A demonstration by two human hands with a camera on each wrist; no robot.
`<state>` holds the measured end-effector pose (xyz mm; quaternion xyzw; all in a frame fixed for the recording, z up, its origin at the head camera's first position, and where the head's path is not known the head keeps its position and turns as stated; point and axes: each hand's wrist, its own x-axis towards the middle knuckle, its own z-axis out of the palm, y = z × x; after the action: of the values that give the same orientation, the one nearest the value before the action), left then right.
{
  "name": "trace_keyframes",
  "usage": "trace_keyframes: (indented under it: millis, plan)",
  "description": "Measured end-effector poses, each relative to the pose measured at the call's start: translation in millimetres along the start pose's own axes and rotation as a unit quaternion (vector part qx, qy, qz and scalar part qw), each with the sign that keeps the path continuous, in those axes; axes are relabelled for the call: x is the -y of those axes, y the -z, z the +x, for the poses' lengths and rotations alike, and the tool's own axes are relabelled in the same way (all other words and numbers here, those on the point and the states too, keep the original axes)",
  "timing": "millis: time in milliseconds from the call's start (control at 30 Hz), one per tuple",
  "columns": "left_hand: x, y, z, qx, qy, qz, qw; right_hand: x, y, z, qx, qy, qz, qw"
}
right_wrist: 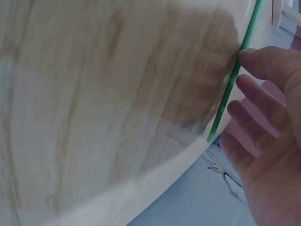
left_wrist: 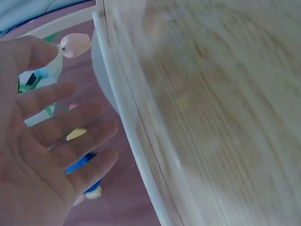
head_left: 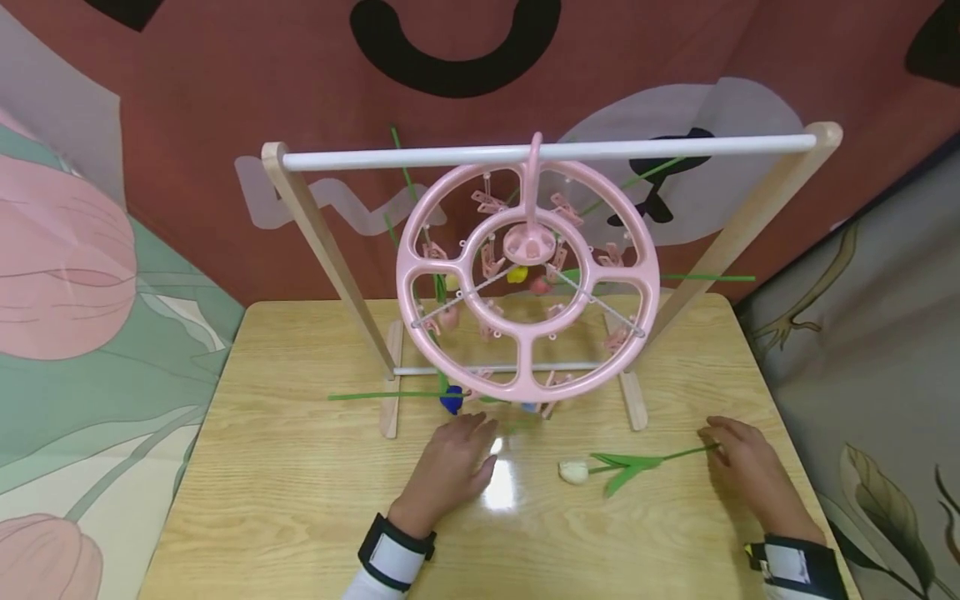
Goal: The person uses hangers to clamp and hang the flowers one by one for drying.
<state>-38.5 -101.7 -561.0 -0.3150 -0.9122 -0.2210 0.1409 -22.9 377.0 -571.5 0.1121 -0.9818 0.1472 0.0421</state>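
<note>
A white artificial tulip (head_left: 574, 472) with a green stem and leaves lies on the table at the front right. At the stem's far end is my right hand (head_left: 750, 467); in the right wrist view its thumb tip overlaps the green stem (right_wrist: 225, 96), the loosely bent fingers spread apart beside it. Below the front rim of a pink round clip hanger (head_left: 525, 373), my left hand (head_left: 452, 461) holds nothing, its fingers spread in the left wrist view. Just beyond its fingertips hangs a dark blue tulip (head_left: 452, 400).
A wooden stand with a white bar (head_left: 420, 157) carries the hanger by its hook. Several tulips hang from pink clips, among them a yellow one (head_left: 517, 274) and a pink one (head_left: 449, 317), stems sticking outward. The wooden table (head_left: 285, 500) meets a printed cloth (head_left: 195, 208) behind.
</note>
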Motion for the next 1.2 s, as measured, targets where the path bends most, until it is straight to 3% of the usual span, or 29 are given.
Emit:
trace_keyframes:
  millis: [200, 333, 467, 600, 667, 767, 933, 1200]
  plan:
    - [-3.5, -11.8, 6.3, 0.008, -0.028, 0.015, 0.9995, 6.3, -3.9, 4.0, -0.037, 0.035, -0.004, 0.999]
    - [-9.0, -17.2, 10.2, 0.029, -0.036, 0.033, 0.9984, 10.1, -3.8, 6.4, -0.041, 0.054, 0.0, 0.998]
    - [-16.4, -21.4, 14.8, 0.051, -0.042, 0.032, 0.9973, 16.8, 0.2, 7.6, -0.025, 0.064, 0.006, 0.998]
    - [-24.6, -21.0, 19.1, 0.073, -0.04, 0.008, 0.9965, 25.7, 7.2, 8.8, 0.023, 0.037, 0.012, 0.999]
    - [-28.4, -20.4, 21.6, 0.085, -0.037, -0.007, 0.9957, 29.7, 10.9, 10.2, 0.028, 0.031, -0.001, 0.999]
    - [-34.5, -20.2, 25.7, 0.096, -0.038, -0.025, 0.9944, 34.6, 16.5, 14.4, -0.009, 0.056, -0.028, 0.998]
    - [-47.0, -20.4, 35.3, 0.097, -0.048, -0.074, 0.9914, 44.3, 27.5, 23.9, -0.105, 0.133, -0.054, 0.984]
    - [-71.7, -23.1, 58.9, 0.098, -0.039, -0.137, 0.9848, 74.8, 50.3, 35.9, -0.124, 0.164, -0.08, 0.975]
